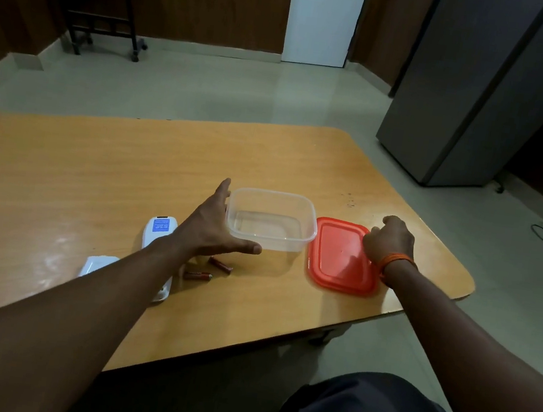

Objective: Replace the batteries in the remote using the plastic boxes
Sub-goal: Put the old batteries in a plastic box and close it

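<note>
The remote (pixel 158 232) lies label-up on the wooden table (pixel 94 175), and your left forearm crosses over its middle. Its battery cover (pixel 98 264) sits just left of it. Two red batteries (pixel 220 265) lie loose beside it, near the clear plastic box (pixel 270 242). Your left hand (pixel 212 222) is spread wide, fingers straight, against the box's left wall. Your right hand (pixel 390 240) is curled at the red lid (pixel 338 252) (actual grip hidden). A grey refrigerator (pixel 485 95) stands beyond.
</note>
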